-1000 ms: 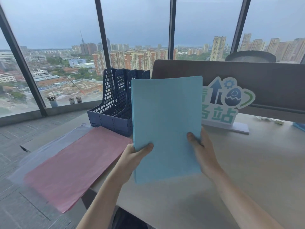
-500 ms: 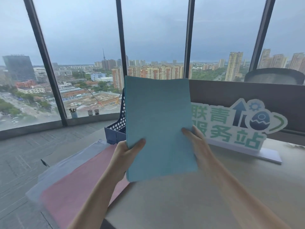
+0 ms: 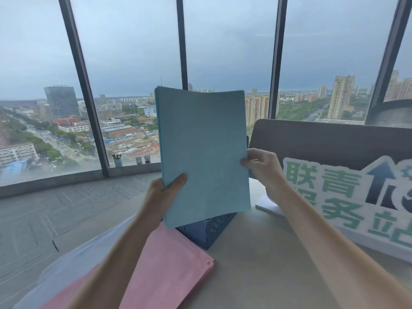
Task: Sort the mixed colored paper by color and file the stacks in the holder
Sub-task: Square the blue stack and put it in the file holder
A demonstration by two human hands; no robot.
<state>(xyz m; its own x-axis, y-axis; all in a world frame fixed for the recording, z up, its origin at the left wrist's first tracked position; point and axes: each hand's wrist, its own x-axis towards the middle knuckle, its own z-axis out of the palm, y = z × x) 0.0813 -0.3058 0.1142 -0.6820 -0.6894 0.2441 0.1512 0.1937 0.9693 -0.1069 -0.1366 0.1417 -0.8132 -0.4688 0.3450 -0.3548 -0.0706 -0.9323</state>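
Fingers [image 3: 253,162] of my right hand [image 3: 264,169] curl round the right edge of the blue stack [image 3: 204,150], while my left hand [image 3: 163,192] pinches its lower left corner, thumb across the front. I hold the stack upright, directly above the blue holder [image 3: 208,228], whose lower part alone shows beneath the paper. Sorting looks finished to me: the blue sheets are gathered, and the pink stack [image 3: 169,264] lies flat on the desk [image 3: 263,264] just beside the holder, with a pale lavender stack [image 3: 89,248] under and beyond it. Filing, I judge, is only starting; whether any slot is already filled I cannot tell. A white-and-green sign [image 3: 347,197] stands to the right before a dark partition [image 3: 323,139], and tall windows [image 3: 124,63] overlook a city.
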